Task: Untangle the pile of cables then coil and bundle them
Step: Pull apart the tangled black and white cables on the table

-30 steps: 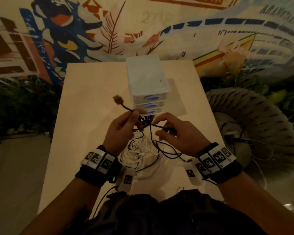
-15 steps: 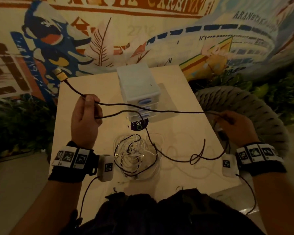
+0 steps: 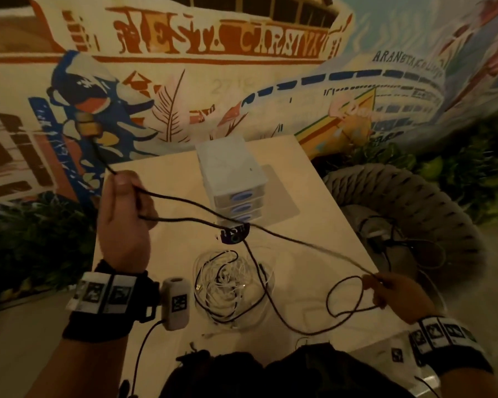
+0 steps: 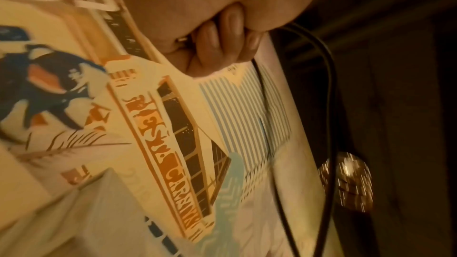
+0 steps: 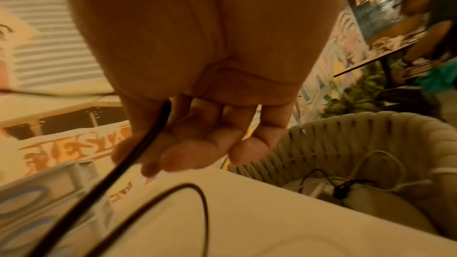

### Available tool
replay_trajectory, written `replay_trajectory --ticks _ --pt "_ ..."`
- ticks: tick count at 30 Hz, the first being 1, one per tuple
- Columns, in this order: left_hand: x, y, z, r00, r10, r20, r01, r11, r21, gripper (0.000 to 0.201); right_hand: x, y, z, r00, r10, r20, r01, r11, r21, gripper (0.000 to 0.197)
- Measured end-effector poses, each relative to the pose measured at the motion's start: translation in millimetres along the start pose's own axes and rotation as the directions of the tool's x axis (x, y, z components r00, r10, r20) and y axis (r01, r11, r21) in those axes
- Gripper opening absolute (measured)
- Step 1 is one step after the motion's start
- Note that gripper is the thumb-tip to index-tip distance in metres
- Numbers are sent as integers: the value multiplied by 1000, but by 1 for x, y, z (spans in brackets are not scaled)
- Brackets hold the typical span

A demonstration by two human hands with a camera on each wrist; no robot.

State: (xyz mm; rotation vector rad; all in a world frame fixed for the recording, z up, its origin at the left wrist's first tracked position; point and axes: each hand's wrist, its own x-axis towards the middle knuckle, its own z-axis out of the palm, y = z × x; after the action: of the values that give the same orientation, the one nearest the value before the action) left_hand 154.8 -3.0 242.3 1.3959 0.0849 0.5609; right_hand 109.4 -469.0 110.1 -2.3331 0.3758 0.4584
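One tangled pile of thin white cables [image 3: 227,285] lies on the pale counter [image 3: 167,248]. One long black cable [image 3: 285,239] stretches left to right above it; the left hand [image 3: 124,219] and the right hand [image 3: 391,291] each pinch it. Behind stands one small white drawer box [image 3: 230,173].

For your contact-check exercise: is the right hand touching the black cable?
Touching. The right wrist view shows the black cable running out from between the right hand's thumb and fingers; the head view agrees.
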Motion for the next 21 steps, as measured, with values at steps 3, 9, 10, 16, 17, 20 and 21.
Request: replay_trajectory --ticks 3,9,10,16,17,20,21 --pt "6 7 -5 998 29 -60 -28 999 25 29 -6 11 -18 994 42 -104 -40 999 24 33" --pt "-13 6 14 981 43 187 -106 934 341 37 -27 -72 -43 958 -138 -250 147 989 19 29" --pt "-17 7 19 972 37 232 -122 923 364 40 -32 -90 -43 954 -211 -212 206 977 -48 25" --pt "-37 30 46 889 84 450 -273 886 374 33 -27 -126 -33 926 -359 -113 323 913 -250 35" --pt "-39 34 49 880 81 467 -277 888 368 32 -30 -134 -29 898 -413 -152 381 902 -201 46" --pt "-49 37 57 850 54 524 -297 871 392 29 -52 -178 -4 776 -627 -69 617 777 -121 72" --pt "-52 35 59 837 51 545 -308 868 391 27 -62 -197 7 737 -675 8 674 735 -77 79"
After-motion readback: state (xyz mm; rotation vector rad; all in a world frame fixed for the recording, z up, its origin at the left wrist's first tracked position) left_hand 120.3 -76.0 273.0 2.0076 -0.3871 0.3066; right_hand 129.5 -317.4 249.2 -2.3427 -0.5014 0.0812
